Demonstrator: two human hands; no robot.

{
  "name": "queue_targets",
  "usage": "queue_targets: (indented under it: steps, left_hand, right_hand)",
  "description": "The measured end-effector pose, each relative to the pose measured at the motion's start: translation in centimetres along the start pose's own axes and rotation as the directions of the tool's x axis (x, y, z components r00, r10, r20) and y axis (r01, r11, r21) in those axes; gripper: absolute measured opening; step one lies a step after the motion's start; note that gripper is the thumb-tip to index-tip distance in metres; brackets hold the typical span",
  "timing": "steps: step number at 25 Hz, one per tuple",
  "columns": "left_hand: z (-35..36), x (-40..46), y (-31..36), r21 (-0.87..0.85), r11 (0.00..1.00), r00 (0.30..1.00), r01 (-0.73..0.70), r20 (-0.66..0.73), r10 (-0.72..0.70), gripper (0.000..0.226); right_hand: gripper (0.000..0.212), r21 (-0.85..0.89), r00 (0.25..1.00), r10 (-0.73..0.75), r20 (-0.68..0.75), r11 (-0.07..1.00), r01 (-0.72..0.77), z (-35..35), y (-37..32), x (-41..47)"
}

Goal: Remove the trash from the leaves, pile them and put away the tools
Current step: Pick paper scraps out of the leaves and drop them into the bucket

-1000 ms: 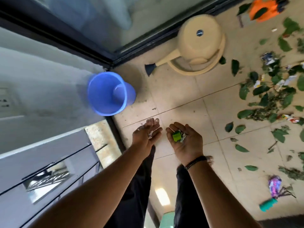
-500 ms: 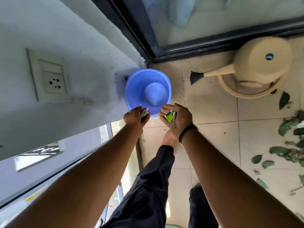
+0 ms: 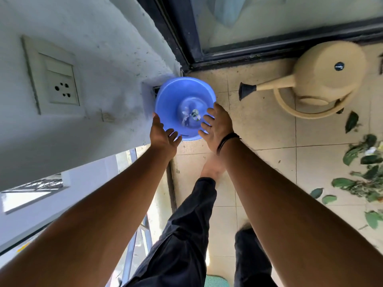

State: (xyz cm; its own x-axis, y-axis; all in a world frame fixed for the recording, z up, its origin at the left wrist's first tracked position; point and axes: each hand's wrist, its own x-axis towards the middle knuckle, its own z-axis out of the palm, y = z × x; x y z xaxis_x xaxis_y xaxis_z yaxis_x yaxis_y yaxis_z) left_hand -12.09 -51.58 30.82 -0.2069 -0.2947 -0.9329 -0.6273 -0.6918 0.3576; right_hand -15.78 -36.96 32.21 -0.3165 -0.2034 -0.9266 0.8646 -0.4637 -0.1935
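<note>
Two hands: both reach out over the near rim of the bucket, palms facing each other, one on each side.
Left hand: fingers straight and spread, nothing in them; fingertips lie over the left near edge of the rim.
Right hand: fingers loosely spread and slightly bent, holding nothing; a dark band circles the wrist.
Bucket: blue, standing on the tiled floor in the corner against the white wall.
Trash: small wrappers, blurred, inside the bucket between the two hands.
Watering can: beige, lying on the floor to the right, spout toward the bucket.
Leaves: scattered on the tiles at the far right, well apart from the bucket.
Socket: white, on the wall at left.
</note>
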Motion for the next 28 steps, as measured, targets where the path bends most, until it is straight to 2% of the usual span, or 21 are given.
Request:
queue_targets:
  steps: [4, 7, 11, 14, 18, 20, 25, 28]
  left_hand:
    - [0.4, -1.7, -2.5, 0.155, 0.988, 1.000, 0.027, 0.004, -0.028, 0.063]
    - [2.2, -3.9, -6.5, 0.390, 0.919, 0.997, 0.065, 0.016, -0.077, 0.039]
    - [5.1, -7.5, -14.9, 0.730, 0.681, 0.988, 0.061, 0.051, -0.144, 0.030]
    - [7.3, -10.4, -22.7, 0.879, 0.476, 0.975, -0.003, 0.108, -0.193, 0.032]
    - [10.2, -15.2, -34.8, 0.969, 0.219, 0.953, -0.112, 0.168, -0.254, 0.030]
    - [11.0, -17.4, -39.7, 0.981, 0.128, 0.938, -0.146, 0.179, -0.298, 0.032]
    - [11.4, -24.5, -53.3, 0.966, -0.123, 0.915, -0.230, 0.171, -0.366, 0.026]
    - [12.2, -26.6, -59.1, 0.905, -0.285, 0.887, -0.316, 0.176, -0.426, 0.028]
  right_hand:
    - [0.047, 0.096, 0.999, 0.031, -0.006, 0.995, -0.030, -3.8, 0.6, -2.4]
    - [0.047, 0.212, 0.997, 0.050, -0.059, 0.977, -0.036, -8.5, 1.8, -4.5]
    - [0.039, 0.384, 0.986, 0.085, -0.146, 0.923, -0.022, -16.6, 4.1, -7.7]
    - [0.033, 0.451, 0.962, 0.111, -0.249, 0.892, 0.014, -24.1, 6.0, -10.9]
    - [0.027, 0.533, 0.897, 0.157, -0.412, 0.841, 0.097, -36.1, 9.4, -15.9]
    - [0.027, 0.544, 0.867, 0.170, -0.468, 0.829, 0.131, -40.7, 11.5, -18.1]
    - [0.025, 0.676, 0.841, 0.197, -0.503, 0.696, 0.241, -52.0, 17.4, -24.7]
    - [0.022, 0.736, 0.808, 0.248, -0.534, 0.607, 0.300, -56.9, 19.6, -28.0]
